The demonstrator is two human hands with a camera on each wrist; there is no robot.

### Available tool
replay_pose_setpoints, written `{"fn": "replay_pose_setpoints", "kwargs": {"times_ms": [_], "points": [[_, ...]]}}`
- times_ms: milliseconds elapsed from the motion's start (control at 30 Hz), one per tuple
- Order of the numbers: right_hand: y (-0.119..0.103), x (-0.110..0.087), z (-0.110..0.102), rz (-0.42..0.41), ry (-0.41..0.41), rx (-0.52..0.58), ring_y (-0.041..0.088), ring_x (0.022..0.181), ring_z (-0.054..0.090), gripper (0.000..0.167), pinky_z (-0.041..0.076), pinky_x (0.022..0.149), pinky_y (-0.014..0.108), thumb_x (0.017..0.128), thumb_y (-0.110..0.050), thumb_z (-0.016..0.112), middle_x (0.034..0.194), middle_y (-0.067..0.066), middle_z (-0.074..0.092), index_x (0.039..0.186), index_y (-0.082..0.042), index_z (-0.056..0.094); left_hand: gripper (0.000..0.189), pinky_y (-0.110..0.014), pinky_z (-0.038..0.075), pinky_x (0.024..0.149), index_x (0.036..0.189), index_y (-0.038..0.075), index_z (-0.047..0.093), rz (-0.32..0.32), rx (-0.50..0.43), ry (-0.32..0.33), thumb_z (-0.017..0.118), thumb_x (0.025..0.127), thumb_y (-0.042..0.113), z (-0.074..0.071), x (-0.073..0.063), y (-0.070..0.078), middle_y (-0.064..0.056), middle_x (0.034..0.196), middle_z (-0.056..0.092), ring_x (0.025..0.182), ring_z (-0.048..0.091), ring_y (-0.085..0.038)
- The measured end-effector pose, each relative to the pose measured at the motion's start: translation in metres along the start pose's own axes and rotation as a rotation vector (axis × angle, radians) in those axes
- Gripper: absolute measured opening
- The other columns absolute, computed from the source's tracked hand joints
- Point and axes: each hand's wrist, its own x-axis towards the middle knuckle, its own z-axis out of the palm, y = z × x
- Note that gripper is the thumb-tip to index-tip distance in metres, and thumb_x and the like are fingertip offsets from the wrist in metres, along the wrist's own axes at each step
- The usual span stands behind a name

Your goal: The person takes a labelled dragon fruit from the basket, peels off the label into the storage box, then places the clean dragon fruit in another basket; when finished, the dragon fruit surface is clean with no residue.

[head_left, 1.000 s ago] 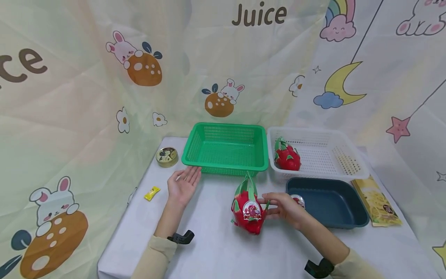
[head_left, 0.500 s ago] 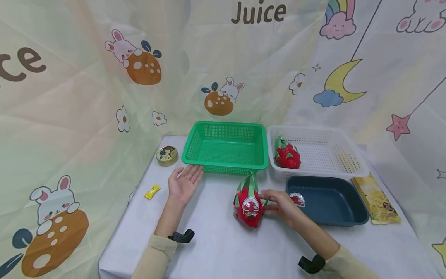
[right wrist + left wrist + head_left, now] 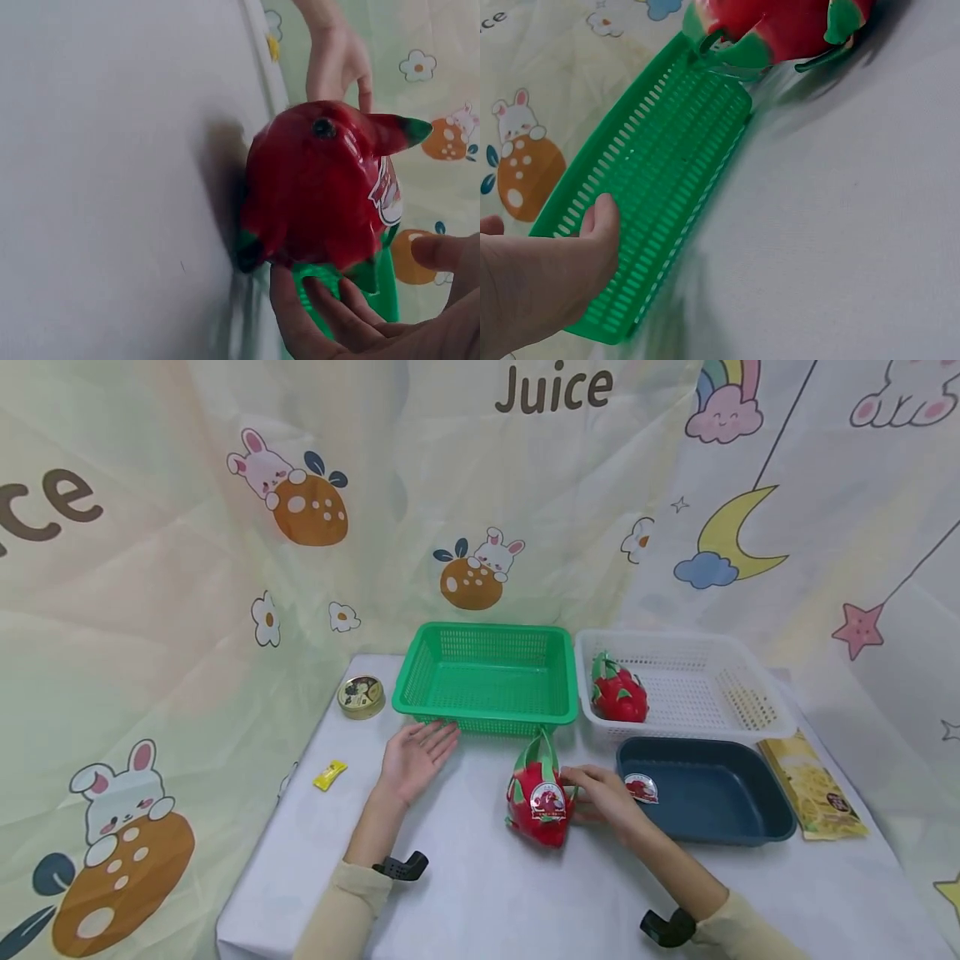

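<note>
A red plastic-looking dragon fruit (image 3: 534,828) with green leaf tips and a round sticker lies in the middle of the table, leaves pointing toward the green basket (image 3: 487,714). My right hand (image 3: 611,797) is at its right side. In the right wrist view its fingers (image 3: 296,319) reach the fruit's edge while the thumb stands apart. My left hand (image 3: 420,760) holds nothing; palm up and fingers extended, it is just in front of the green basket's front rim. Seen from the left wrist, the fruit (image 3: 780,34) is beyond the basket's far end.
A second dragon fruit (image 3: 621,697) lies in the white basket (image 3: 757,722). In front stands a dark blue tray (image 3: 720,839), a loose sticker (image 3: 641,787) on its left side. Right of it lies a yellow packet (image 3: 821,797). Leftward are a round tin (image 3: 361,697) and a yellow-wrapped candy (image 3: 330,775).
My left hand has shifted a little to the right. The dragon fruit has turned and moved slightly away from me, and my right hand has stayed beside it.
</note>
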Motion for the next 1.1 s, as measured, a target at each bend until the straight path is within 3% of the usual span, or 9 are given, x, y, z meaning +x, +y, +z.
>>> {"fn": "replay_pose_setpoints", "kwargs": {"times_ms": [133, 333, 467, 567, 700, 867, 1100], "points": [[-0.004, -0.008, -0.002, -0.080, 0.046, -0.118, 0.029, 0.110, 0.070, 0.055, 0.061, 0.094, 0.046, 0.101, -0.040, 0.068, 0.131, 0.018, 0.067, 0.138, 0.000, 0.061, 0.063, -0.045, 0.022, 0.128, 0.163, -0.007, 0.007, -0.010, 0.067, -0.008, 0.031, 0.112, 0.021, 0.003, 0.005, -0.003, -0.031, 0.167, 0.016, 0.156, 0.021, -0.043], [-0.013, -0.017, -0.010, -0.222, 0.097, -0.231, 0.034, 0.119, 0.067, 0.047, 0.059, 0.097, 0.041, 0.102, -0.024, 0.069, 0.133, 0.018, 0.068, 0.141, -0.001, 0.059, 0.061, -0.046, 0.025, 0.127, 0.161, -0.009, 0.015, -0.043, 0.126, 0.001, 0.036, 0.110, 0.018, 0.015, 0.011, -0.014, -0.031, 0.166, 0.020, 0.155, 0.023, -0.045], [-0.021, -0.016, -0.013, -0.283, 0.137, -0.263, 0.032, 0.120, 0.068, 0.045, 0.059, 0.096, 0.037, 0.101, -0.023, 0.071, 0.132, 0.018, 0.069, 0.139, -0.002, 0.062, 0.060, -0.049, 0.025, 0.127, 0.159, -0.010, 0.019, -0.087, 0.193, 0.012, 0.039, 0.109, 0.017, 0.024, 0.015, -0.028, -0.033, 0.165, 0.023, 0.154, 0.023, -0.046], [-0.024, -0.015, -0.014, -0.322, 0.189, -0.330, 0.034, 0.119, 0.069, 0.043, 0.061, 0.094, 0.042, 0.096, -0.023, 0.076, 0.131, 0.017, 0.070, 0.134, -0.006, 0.066, 0.059, -0.052, 0.026, 0.126, 0.157, -0.011, 0.023, -0.142, 0.251, 0.039, 0.042, 0.108, 0.016, 0.029, 0.016, -0.042, -0.035, 0.163, 0.026, 0.153, 0.026, -0.048], [-0.025, -0.011, -0.013, -0.360, 0.228, -0.340, 0.031, 0.110, 0.073, 0.039, 0.062, 0.090, 0.039, 0.093, -0.021, 0.080, 0.123, 0.012, 0.074, 0.129, -0.009, 0.070, 0.058, -0.054, 0.028, 0.125, 0.155, -0.011, 0.027, -0.216, 0.311, 0.053, 0.045, 0.107, 0.016, 0.033, 0.017, -0.061, -0.037, 0.161, 0.028, 0.151, 0.030, -0.049], [-0.029, -0.010, -0.008, -0.377, 0.133, -0.317, 0.023, 0.094, 0.076, 0.032, 0.061, 0.079, 0.026, 0.093, -0.017, 0.080, 0.109, 0.008, 0.078, 0.123, -0.007, 0.072, 0.055, -0.053, 0.034, 0.122, 0.150, -0.011, 0.035, -0.230, 0.374, 0.081, 0.048, 0.105, 0.017, 0.037, 0.022, -0.075, -0.037, 0.157, 0.037, 0.147, 0.039, -0.047], [-0.039, -0.007, -0.009, -0.327, 0.044, -0.289, 0.028, 0.091, 0.078, 0.029, 0.063, 0.086, 0.036, 0.099, -0.018, 0.073, 0.105, 0.014, 0.078, 0.121, 0.000, 0.073, 0.058, -0.051, 0.034, 0.122, 0.152, -0.013, 0.031, -0.204, 0.362, 0.053, 0.047, 0.104, 0.016, 0.043, 0.029, -0.077, -0.040, 0.155, 0.034, 0.147, 0.038, -0.049]]}}
